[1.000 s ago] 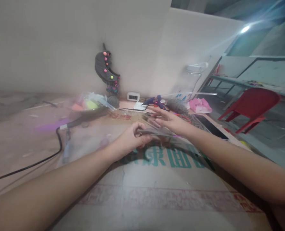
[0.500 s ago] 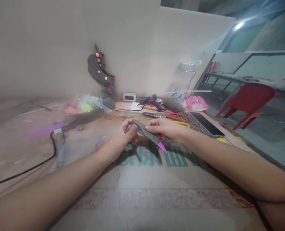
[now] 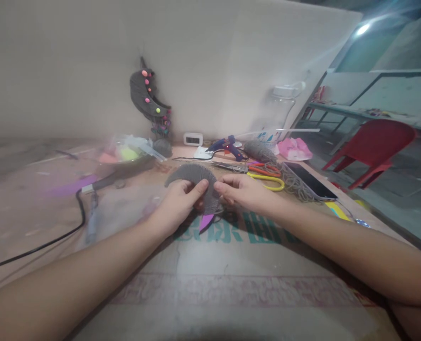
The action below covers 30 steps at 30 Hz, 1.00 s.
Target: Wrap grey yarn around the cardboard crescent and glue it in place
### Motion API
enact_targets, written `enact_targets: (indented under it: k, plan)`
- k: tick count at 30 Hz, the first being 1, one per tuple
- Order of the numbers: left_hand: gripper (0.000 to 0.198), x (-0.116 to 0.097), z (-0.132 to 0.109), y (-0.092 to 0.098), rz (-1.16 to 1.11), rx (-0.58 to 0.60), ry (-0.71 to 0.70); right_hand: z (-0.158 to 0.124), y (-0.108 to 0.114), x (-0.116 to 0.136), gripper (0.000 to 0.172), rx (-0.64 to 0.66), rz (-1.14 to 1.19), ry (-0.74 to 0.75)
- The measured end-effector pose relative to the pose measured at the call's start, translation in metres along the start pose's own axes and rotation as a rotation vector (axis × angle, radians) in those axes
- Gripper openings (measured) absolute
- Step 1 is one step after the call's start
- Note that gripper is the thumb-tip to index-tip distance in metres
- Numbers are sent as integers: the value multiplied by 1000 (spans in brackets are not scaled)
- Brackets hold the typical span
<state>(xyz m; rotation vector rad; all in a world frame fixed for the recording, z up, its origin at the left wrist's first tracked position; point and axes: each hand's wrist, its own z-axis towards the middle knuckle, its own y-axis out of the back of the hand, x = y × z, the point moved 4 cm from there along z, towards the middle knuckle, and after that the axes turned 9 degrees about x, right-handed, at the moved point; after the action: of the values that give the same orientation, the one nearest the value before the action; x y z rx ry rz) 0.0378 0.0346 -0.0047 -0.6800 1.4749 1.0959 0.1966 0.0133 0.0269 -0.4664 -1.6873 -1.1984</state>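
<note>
Between my hands is a crescent shape wrapped in grey yarn (image 3: 192, 173), its bare purple tip (image 3: 205, 222) pointing down toward me. My left hand (image 3: 185, 199) is closed on the crescent's inner side, thumb on the front. On the opposite edge, my right hand (image 3: 237, 189) pinches it between thumb and fingers. The fingertips behind the crescent are hidden. A strand of grey yarn seems to hang near the purple tip. Beyond my right hand lie scissors with yellow handles (image 3: 272, 182) and another pair with orange handles (image 3: 267, 169).
Grey yarn (image 3: 260, 151) trails beside a phone (image 3: 309, 180) at right. A blue glue gun (image 3: 228, 146), small digital clock (image 3: 193, 139) and pink bundle (image 3: 295, 149) stand behind. A grey crescent with pompoms (image 3: 142, 94) hangs on the wall. A black cable (image 3: 80, 222) crosses the left.
The yarn-wrapped crescent has been turned from nearly edge-on to face me, and its purple tip has swung from right to left. Both hands still hold it.
</note>
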Motion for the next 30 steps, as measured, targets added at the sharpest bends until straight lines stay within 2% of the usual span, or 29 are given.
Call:
enact_targets:
  k: [5, 9, 11, 13, 16, 18, 20, 24, 27, 30]
  plan:
    - [49, 3, 1, -1, -124, 14, -33, 0, -3, 4, 34, 164, -47, 55]
    - [50, 5, 3, -1, -211, 35, -28, -1, 1, 1, 41, 285, -83, 2]
    - [51, 6, 4, -1, -234, 47, -19, -1, 4, -2, 45, 267, -83, -47]
    - [52, 6, 4, -2, -252, 66, -19, 0, 5, -4, 47, 186, -58, -40]
    - [51, 2, 3, -4, -278, 126, -39, 1, 0, -6, 53, 52, 83, 48]
    - [49, -1, 1, -7, -283, 174, -50, 3, -5, -10, 50, 36, 245, 66]
    - [48, -6, -1, -10, -278, 219, -63, 4, -9, -15, 43, 111, 406, 44]
    - [44, -11, -3, -13, -262, 240, -45, 4, -11, -18, 48, 323, 633, 45]
    - [44, -8, -3, -14, -315, 238, -25, 3, -10, -19, 45, 361, 717, 68]
    - [40, -5, -3, -15, -373, 299, -42, 3, -14, -17, 43, 395, 757, 93]
